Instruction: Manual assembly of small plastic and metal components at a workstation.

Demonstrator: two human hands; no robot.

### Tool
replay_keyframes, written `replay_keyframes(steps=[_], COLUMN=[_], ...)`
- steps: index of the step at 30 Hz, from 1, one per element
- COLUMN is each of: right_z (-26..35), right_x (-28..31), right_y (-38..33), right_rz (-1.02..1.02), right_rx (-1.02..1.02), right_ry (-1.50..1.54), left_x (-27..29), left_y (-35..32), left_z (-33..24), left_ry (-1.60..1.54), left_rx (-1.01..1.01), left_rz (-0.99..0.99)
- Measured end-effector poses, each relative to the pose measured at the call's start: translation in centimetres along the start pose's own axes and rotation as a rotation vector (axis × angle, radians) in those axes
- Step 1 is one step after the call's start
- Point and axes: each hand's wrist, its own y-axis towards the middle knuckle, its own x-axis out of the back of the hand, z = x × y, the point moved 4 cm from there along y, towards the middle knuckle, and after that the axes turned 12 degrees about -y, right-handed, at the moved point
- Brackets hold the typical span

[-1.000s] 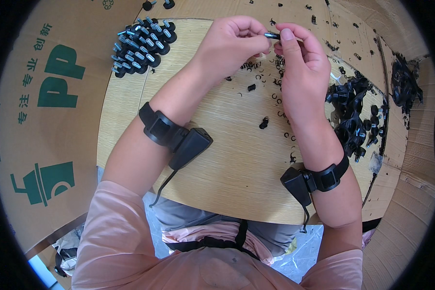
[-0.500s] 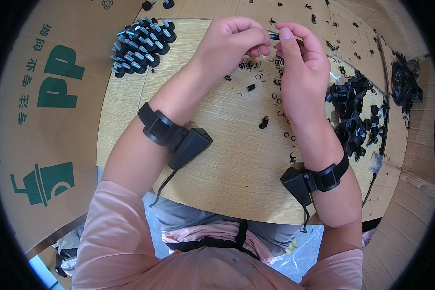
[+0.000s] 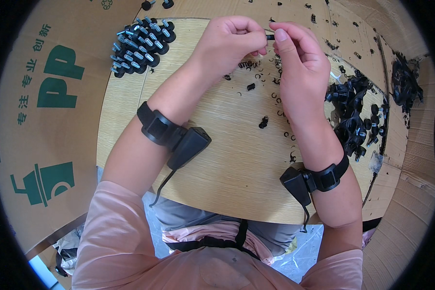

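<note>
My left hand [image 3: 232, 41] and my right hand [image 3: 302, 63] meet fingertip to fingertip over the far part of the table. Between them shows a short black threaded stud [image 3: 270, 37], pinched from both sides. My fingers cover its ends. Beyond my left wrist stands a cluster of screw-in feet [image 3: 139, 46], round black bases down and shiny threaded studs up. Beside my right wrist lies a heap of black feet [image 3: 350, 111], tangled with black scraps, a few studs showing.
Curled black shavings [image 3: 278, 96] and small black bits [image 3: 264, 122] litter the wooden tabletop [image 3: 217, 159]. Cardboard walls [image 3: 58, 135] rise at left and right. Another clump of black scraps [image 3: 405, 82] lies at the far right. Two loose feet [image 3: 167, 4] sit behind the cluster.
Both hands have shifted very slightly left, with the black stud still pinched between them. The piles on the table look the same.
</note>
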Motion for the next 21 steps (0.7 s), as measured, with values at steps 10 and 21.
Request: replay_keyframes(steps=[10,21], right_z=[0.18,0.40], right_x=[0.03,-0.17], right_y=[0.04,-0.07], right_rz=[-0.006,0.011], right_rx=[0.048,-0.034], right_ry=[-0.017,0.111], left_x=[-0.01,-0.37], left_y=[-0.03,-0.10], left_z=[0.05,-0.03], left_ry=[0.009,-0.002], left_rx=[0.006,-0.016], left_rz=[0.004,-0.039])
